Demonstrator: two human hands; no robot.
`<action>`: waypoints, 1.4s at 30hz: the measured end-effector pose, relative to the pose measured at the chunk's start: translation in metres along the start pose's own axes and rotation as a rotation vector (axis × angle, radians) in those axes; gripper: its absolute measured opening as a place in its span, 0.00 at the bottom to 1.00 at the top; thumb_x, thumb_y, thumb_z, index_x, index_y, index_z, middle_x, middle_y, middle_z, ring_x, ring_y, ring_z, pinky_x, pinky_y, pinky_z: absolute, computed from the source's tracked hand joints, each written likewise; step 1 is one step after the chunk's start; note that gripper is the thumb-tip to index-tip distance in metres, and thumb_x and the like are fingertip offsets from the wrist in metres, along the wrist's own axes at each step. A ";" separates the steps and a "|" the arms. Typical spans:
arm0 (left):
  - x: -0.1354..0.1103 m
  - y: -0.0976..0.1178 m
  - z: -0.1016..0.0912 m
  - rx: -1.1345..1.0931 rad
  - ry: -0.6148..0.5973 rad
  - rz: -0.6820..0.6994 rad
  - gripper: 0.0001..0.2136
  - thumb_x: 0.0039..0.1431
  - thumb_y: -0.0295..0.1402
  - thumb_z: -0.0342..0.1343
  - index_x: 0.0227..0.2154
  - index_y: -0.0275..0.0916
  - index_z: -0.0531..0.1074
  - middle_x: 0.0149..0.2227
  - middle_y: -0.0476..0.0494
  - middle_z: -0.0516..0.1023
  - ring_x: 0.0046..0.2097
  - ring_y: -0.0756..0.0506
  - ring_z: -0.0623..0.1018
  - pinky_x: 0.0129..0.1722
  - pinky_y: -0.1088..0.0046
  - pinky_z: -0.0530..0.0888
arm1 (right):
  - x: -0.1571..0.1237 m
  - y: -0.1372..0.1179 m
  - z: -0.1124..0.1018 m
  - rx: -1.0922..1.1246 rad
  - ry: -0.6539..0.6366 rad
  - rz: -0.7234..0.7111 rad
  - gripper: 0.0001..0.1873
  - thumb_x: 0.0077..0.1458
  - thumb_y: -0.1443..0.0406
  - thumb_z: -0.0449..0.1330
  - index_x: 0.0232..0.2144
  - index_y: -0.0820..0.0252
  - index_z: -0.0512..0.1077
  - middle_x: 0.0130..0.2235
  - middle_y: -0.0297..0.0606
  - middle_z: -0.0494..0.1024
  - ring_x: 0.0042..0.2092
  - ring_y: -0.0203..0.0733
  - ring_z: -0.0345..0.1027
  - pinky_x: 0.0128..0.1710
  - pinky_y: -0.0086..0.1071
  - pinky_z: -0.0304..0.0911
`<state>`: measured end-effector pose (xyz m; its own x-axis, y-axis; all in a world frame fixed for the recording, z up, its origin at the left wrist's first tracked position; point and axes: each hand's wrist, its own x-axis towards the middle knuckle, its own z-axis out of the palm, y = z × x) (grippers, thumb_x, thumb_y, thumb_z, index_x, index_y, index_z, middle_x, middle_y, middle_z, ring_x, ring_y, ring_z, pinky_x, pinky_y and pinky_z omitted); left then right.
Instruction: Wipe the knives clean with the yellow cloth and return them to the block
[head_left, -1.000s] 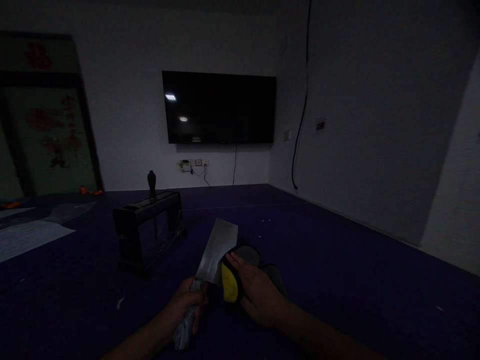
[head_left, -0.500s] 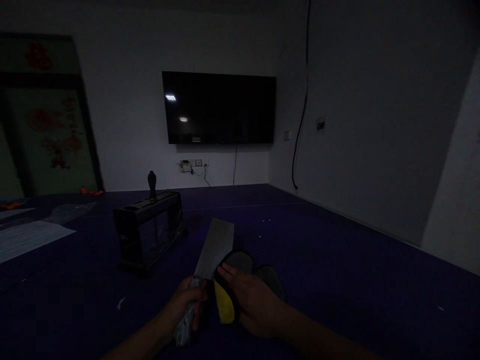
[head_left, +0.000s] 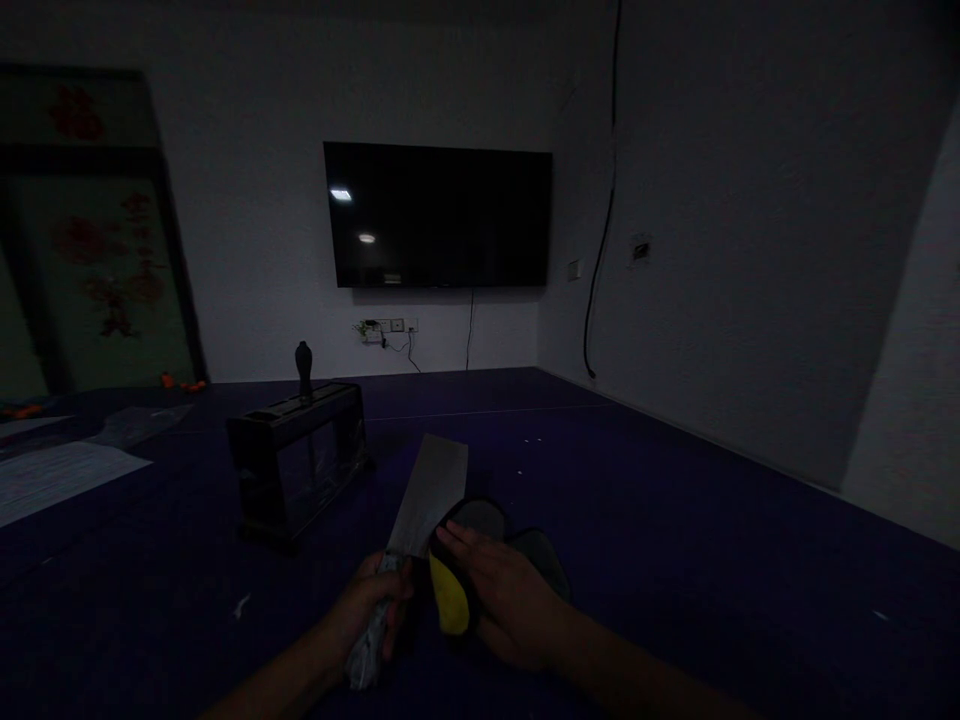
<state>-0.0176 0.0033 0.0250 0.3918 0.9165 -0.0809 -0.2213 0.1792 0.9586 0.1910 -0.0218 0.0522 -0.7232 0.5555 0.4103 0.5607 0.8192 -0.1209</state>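
My left hand point(head_left: 375, 600) is wrapped round the handle of a cleaver point(head_left: 433, 490), whose broad blade points away from me. The handle looks covered in a pale, crinkled wrap. A grey cloth point(head_left: 482, 516) with a dark edge and a yellow underside lies against the lower part of the blade. My right hand point(head_left: 514, 600) presses on this cloth with its fingers together, the thumb hidden. To the left stands a black knife block point(head_left: 296, 465) with see-through sides and one dark-handled tool upright in its top.
The purple surface point(head_left: 675, 560) runs to the walls, with small white scraps on it. A pale sheet point(head_left: 67, 475) and clear plastic point(head_left: 142, 425) lie at left, near orange items point(head_left: 180, 383). A television point(head_left: 442, 215) hangs on the far wall; a black cable point(head_left: 602, 250) hangs at right.
The cloth's yellow flap has shifted up slightly beside my right hand. Both hands keep nearly the same place, and the cleaver has barely moved.
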 end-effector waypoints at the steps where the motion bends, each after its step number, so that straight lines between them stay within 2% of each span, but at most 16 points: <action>1: 0.000 0.000 0.000 -0.007 -0.004 0.000 0.08 0.33 0.34 0.54 0.18 0.40 0.60 0.08 0.57 0.61 0.08 0.55 0.58 0.06 0.83 0.55 | 0.000 0.000 0.000 0.001 0.007 0.007 0.47 0.35 0.73 0.50 0.62 0.75 0.49 0.63 0.50 0.52 0.65 0.45 0.41 0.61 0.42 0.47; 5: -0.001 0.003 0.002 -0.011 -0.020 0.012 0.08 0.35 0.34 0.54 0.16 0.39 0.59 0.08 0.57 0.60 0.08 0.55 0.59 0.06 0.84 0.53 | 0.000 0.002 0.000 0.003 0.038 0.054 0.44 0.37 0.73 0.49 0.61 0.77 0.50 0.63 0.52 0.52 0.65 0.44 0.39 0.62 0.41 0.46; 13: -0.002 0.002 0.003 -0.038 -0.021 0.010 0.08 0.34 0.33 0.54 0.19 0.40 0.60 0.08 0.57 0.60 0.08 0.55 0.58 0.06 0.83 0.53 | -0.001 0.006 0.003 -0.006 0.055 0.094 0.42 0.40 0.73 0.50 0.61 0.78 0.50 0.64 0.52 0.50 0.65 0.44 0.37 0.62 0.42 0.45; 17: 0.000 -0.001 0.002 -0.003 0.006 0.003 0.08 0.33 0.33 0.54 0.18 0.40 0.61 0.08 0.57 0.61 0.08 0.55 0.57 0.05 0.83 0.55 | 0.000 0.001 -0.002 -0.015 -0.034 0.066 0.44 0.37 0.72 0.51 0.60 0.80 0.51 0.64 0.53 0.47 0.66 0.47 0.35 0.63 0.43 0.42; 21: 0.002 -0.002 0.001 0.030 -0.002 -0.014 0.07 0.31 0.33 0.54 0.18 0.39 0.62 0.07 0.55 0.62 0.08 0.54 0.58 0.06 0.82 0.56 | 0.004 -0.006 -0.007 -0.016 -0.143 0.031 0.47 0.35 0.72 0.51 0.61 0.79 0.50 0.65 0.51 0.44 0.65 0.48 0.34 0.63 0.43 0.40; 26: 0.002 -0.002 0.001 0.061 0.007 -0.027 0.08 0.30 0.34 0.54 0.16 0.39 0.61 0.07 0.55 0.61 0.07 0.53 0.58 0.06 0.81 0.57 | 0.005 -0.006 -0.005 -0.028 -0.183 0.008 0.47 0.35 0.72 0.51 0.62 0.75 0.48 0.65 0.46 0.41 0.66 0.46 0.32 0.63 0.42 0.38; 30: 0.001 -0.004 0.002 0.093 0.037 -0.034 0.08 0.31 0.33 0.54 0.19 0.39 0.63 0.07 0.54 0.63 0.08 0.53 0.59 0.06 0.81 0.58 | 0.006 -0.006 -0.004 -0.035 -0.191 0.011 0.48 0.35 0.73 0.50 0.62 0.73 0.48 0.65 0.44 0.40 0.66 0.45 0.31 0.63 0.42 0.37; 35: 0.000 -0.004 0.003 0.132 0.024 -0.037 0.09 0.30 0.33 0.54 0.20 0.39 0.63 0.07 0.54 0.62 0.08 0.53 0.57 0.05 0.81 0.58 | 0.006 -0.007 -0.004 -0.030 -0.157 0.050 0.46 0.37 0.74 0.50 0.62 0.75 0.48 0.65 0.46 0.42 0.66 0.44 0.32 0.64 0.40 0.37; 42: 0.001 -0.002 0.003 0.085 0.013 -0.031 0.08 0.30 0.34 0.55 0.18 0.39 0.62 0.07 0.55 0.62 0.08 0.53 0.58 0.06 0.81 0.58 | 0.003 0.004 0.007 -0.021 -0.060 0.129 0.46 0.39 0.74 0.50 0.63 0.75 0.43 0.66 0.47 0.41 0.66 0.43 0.30 0.64 0.42 0.39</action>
<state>-0.0137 0.0030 0.0236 0.3857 0.9155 -0.1143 -0.1320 0.1774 0.9753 0.1886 -0.0158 0.0462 -0.6670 0.6639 0.3382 0.6583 0.7377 -0.1500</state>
